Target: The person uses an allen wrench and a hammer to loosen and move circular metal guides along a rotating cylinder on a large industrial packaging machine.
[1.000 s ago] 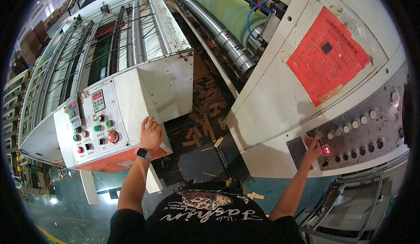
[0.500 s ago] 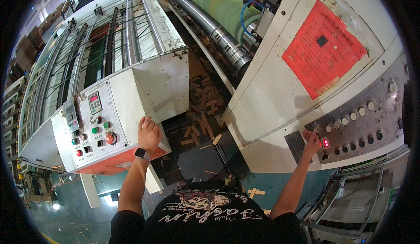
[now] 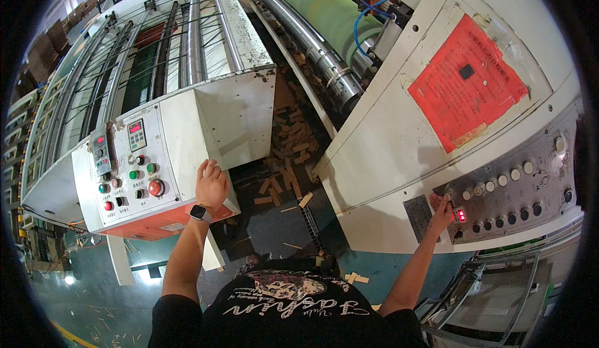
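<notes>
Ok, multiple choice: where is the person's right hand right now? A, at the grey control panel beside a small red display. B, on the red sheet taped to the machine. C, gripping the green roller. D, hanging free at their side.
A: the right hand reaches up with its fingers on the grey control panel, beside the small red display.

Dark floor (image 3: pixel 274 229) between two white machine housings. Cardboard offcuts (image 3: pixel 290 154) lie strewn directly on it in the gap, densest toward the rollers; a few loose strips (image 3: pixel 357 278) lie nearer the person, beside a ridged black strip (image 3: pixel 310 220).
</notes>
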Action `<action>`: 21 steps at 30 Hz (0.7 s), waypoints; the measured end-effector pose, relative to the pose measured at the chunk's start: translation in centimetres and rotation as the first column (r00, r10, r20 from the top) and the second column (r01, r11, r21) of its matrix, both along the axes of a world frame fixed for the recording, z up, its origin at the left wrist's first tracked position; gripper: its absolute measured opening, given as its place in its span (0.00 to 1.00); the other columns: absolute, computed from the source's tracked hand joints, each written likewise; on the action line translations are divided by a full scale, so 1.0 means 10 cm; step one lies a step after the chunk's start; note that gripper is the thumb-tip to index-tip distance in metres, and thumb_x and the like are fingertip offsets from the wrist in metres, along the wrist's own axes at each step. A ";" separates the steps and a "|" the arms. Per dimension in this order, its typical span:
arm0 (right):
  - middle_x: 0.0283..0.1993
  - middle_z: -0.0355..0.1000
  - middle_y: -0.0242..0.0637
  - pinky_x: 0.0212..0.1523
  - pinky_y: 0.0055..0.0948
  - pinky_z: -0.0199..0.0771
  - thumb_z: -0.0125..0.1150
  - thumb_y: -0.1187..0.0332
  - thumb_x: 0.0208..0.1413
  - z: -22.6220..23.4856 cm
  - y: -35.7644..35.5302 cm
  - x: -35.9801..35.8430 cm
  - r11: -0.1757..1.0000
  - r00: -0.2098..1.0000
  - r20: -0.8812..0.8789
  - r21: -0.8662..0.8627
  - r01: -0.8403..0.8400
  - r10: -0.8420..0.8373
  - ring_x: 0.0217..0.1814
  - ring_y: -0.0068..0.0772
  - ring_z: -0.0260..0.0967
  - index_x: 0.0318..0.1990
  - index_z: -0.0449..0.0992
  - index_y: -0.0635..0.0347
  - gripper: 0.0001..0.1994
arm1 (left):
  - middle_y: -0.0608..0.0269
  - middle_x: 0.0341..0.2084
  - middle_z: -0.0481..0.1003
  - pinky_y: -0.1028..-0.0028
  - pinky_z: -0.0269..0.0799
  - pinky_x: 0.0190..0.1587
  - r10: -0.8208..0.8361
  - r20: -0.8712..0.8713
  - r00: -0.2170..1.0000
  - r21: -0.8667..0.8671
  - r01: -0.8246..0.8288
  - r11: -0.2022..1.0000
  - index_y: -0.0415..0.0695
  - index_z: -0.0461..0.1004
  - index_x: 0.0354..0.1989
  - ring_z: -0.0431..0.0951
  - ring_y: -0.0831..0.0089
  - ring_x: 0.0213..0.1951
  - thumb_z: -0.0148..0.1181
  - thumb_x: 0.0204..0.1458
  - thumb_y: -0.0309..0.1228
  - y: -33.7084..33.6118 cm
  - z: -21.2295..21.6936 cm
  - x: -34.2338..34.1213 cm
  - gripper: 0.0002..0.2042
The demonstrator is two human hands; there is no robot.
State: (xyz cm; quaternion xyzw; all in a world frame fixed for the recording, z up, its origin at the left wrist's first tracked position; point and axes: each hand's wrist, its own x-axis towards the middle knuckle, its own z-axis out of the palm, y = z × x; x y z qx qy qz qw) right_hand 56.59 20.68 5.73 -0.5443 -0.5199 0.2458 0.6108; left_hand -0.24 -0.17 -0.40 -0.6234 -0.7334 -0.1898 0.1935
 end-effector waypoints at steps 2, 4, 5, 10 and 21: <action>0.31 0.73 0.46 0.37 0.29 0.75 0.46 0.62 0.59 -0.01 0.00 0.01 1.000 0.999 0.038 0.004 0.023 -0.023 0.33 0.34 0.73 0.32 0.71 0.74 0.18 | 0.59 0.28 0.70 0.59 0.54 0.56 0.000 0.005 1.000 -0.004 0.000 1.000 0.40 0.71 0.22 0.65 0.62 0.48 0.54 0.40 0.27 0.00 0.02 0.01 0.04; 0.31 0.73 0.46 0.37 0.29 0.75 0.48 0.61 0.58 -0.02 0.00 0.03 1.000 0.999 0.034 0.002 0.018 -0.018 0.33 0.34 0.73 0.32 0.71 0.73 0.18 | 0.59 0.28 0.70 0.59 0.54 0.56 0.001 0.007 1.000 -0.003 -0.001 1.000 0.40 0.71 0.22 0.65 0.63 0.48 0.54 0.40 0.27 0.01 0.01 0.00 0.04; 0.31 0.73 0.46 0.37 0.29 0.75 0.48 0.60 0.58 -0.03 0.01 0.04 1.000 0.999 0.032 0.001 0.015 -0.015 0.33 0.34 0.73 0.33 0.71 0.73 0.18 | 0.59 0.28 0.70 0.59 0.54 0.56 0.001 0.008 1.000 -0.003 -0.001 1.000 0.40 0.71 0.22 0.65 0.63 0.48 0.54 0.40 0.27 0.01 0.00 0.00 0.04; 0.29 0.73 0.46 0.36 0.28 0.75 0.46 0.63 0.59 -0.05 0.04 0.02 0.999 0.999 -0.003 0.015 0.041 -0.041 0.31 0.33 0.73 0.30 0.72 0.74 0.18 | 0.59 0.27 0.70 0.59 0.55 0.56 -0.001 -0.005 1.000 0.011 0.001 1.000 0.40 0.71 0.22 0.65 0.63 0.48 0.54 0.40 0.27 0.01 -0.01 0.00 0.04; 0.30 0.74 0.45 0.34 0.27 0.76 0.46 0.61 0.59 -0.02 0.03 0.00 0.999 0.999 -0.011 -0.009 0.049 -0.049 0.30 0.31 0.73 0.32 0.72 0.74 0.19 | 0.60 0.28 0.70 0.59 0.55 0.56 -0.008 -0.007 1.000 0.009 0.008 1.000 0.40 0.71 0.22 0.65 0.63 0.49 0.54 0.38 0.27 0.00 -0.02 -0.01 0.04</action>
